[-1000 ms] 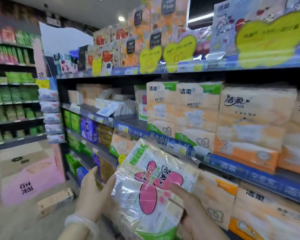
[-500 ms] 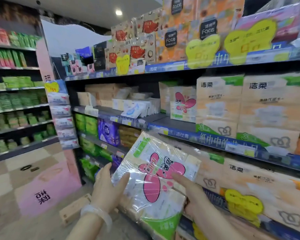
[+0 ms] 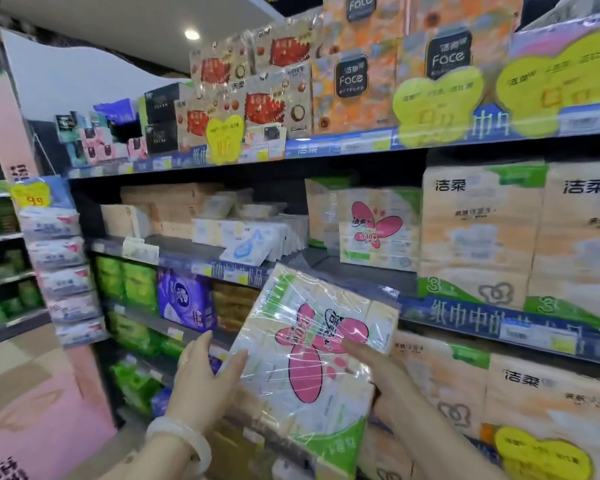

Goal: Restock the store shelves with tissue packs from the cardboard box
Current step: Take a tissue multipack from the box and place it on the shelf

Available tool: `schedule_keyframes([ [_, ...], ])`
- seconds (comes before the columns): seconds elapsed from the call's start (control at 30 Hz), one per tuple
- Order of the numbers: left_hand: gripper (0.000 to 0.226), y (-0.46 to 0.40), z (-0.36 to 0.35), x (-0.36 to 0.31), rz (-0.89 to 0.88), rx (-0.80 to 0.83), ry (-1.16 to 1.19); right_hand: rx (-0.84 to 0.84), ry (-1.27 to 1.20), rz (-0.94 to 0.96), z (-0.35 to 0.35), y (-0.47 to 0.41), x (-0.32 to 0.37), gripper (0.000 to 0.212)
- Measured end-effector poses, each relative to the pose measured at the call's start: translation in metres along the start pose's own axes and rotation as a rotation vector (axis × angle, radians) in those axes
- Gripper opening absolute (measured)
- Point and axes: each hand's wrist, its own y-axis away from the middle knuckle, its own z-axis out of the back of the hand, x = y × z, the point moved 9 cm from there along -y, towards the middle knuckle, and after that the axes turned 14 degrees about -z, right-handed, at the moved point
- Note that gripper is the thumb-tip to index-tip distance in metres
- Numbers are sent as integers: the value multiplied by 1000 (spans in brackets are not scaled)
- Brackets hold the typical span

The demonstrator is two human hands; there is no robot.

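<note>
I hold a plastic-wrapped tissue pack (image 3: 312, 358) with a pink flower print, tilted, in front of the middle shelf (image 3: 326, 261). My left hand (image 3: 205, 386) presses its left side, a pale bangle on the wrist. My right hand (image 3: 381, 372) grips its right edge, fingers over the front. A matching flower-print pack (image 3: 378, 230) stands on the middle shelf, with a dark bare gap on the shelf to its left. The cardboard box is not in view.
Large beige tissue bundles (image 3: 482, 230) fill the shelf on the right. Small white packs (image 3: 257, 237) lie to the left of the gap. Boxed tissues with yellow price tags (image 3: 437, 105) line the top shelf. Hanging packs (image 3: 59, 268) cover the shelf end at left.
The view has shifted left along the shelves and the pack has risen slightly toward the middle shelf. The matching pack on the shelf has come into sight. Both hands keep their hold.
</note>
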Motion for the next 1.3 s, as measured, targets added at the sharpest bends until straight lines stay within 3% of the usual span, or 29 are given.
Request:
schedule_keyframes([
  [0.3,80,-117,-23,45,-108,174,62,-133,-109,75,-47,-80,26,94],
  [0.4,90,-159,-26,47,-190,214,83,-181,-166,92,-56,-95,32,73],
  [0.47,90,-180,-29,49,-200,234,143,-207,-202,117,-56,-102,37,52],
  [0.57,82,-200,-40,44,-241,295,213,-220,-236,127,-57,-103,45,39],
  [0.63,74,-207,-53,40,-267,325,241,-260,-245,168,-49,-105,59,46],
  [0.73,75,-215,-73,24,-305,373,312,-406,-190,274,-20,-112,89,99],
  [0.77,71,-216,-77,15,-328,387,340,-410,-150,295,-17,-110,101,102],
  [0.87,45,-221,-91,-12,-420,443,396,-319,-81,351,-33,-91,140,67],
  [1.0,32,-239,-101,-44,-532,436,501,-338,-10,458,-28,-80,188,66],
  [1.1,40,-257,-114,-61,-539,431,610,-362,13,540,-23,-80,220,49],
  [1.3,47,-283,-160,-77,-566,481,756,-416,51,629,2,-98,255,71],
])
